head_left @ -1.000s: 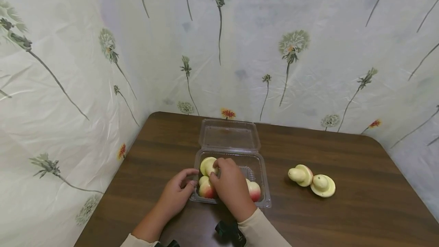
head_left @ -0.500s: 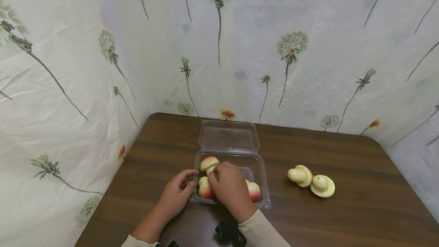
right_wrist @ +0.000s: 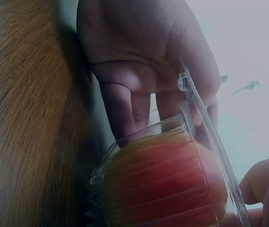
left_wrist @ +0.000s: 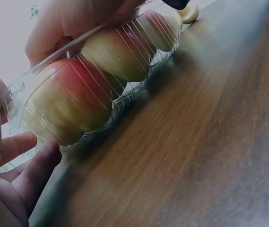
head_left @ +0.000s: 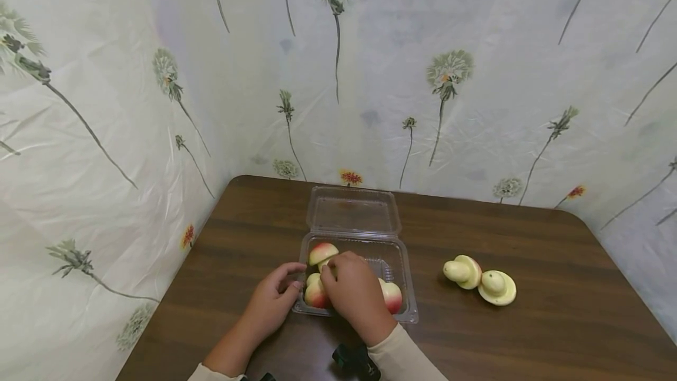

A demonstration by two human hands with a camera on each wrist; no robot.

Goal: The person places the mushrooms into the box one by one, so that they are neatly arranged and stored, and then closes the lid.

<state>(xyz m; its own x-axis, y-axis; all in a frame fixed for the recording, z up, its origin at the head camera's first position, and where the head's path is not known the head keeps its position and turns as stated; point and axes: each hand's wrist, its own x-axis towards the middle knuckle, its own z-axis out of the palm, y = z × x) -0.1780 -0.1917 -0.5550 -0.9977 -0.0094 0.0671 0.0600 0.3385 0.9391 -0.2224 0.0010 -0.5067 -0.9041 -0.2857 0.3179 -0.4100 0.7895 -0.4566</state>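
A clear plastic clamshell box point(head_left: 408, 269) stands with its lid folded back, holding several yellow-and-red mushrooms. My right hand point(head_left: 353, 287) reaches into it, fingertips around the stem of a mushroom point(head_left: 321, 250), red cap upward, in the far left corner. Another mushroom point(head_left: 315, 294) lies at the near left, close to that hand, and a third point(head_left: 391, 297) at the near right. My left hand point(head_left: 272, 296) rests against the box's left side, fingers loosely bent and spread. In the left wrist view, red-and-yellow caps point(left_wrist: 73, 97) press against the ribbed wall.
Two more mushrooms point(head_left: 497, 287) lie side by side on the brown wooden table point(head_left: 555, 334), right of the box. The transparent lid point(head_left: 353, 210) lies back toward the flowered curtain point(head_left: 381, 75). A dark strap point(head_left: 357, 362) is on the right wrist.
The far-left mushroom has turned in my right hand, from pale underside showing to red cap upward. That hand sits slightly lower now. My left hand stays in place.
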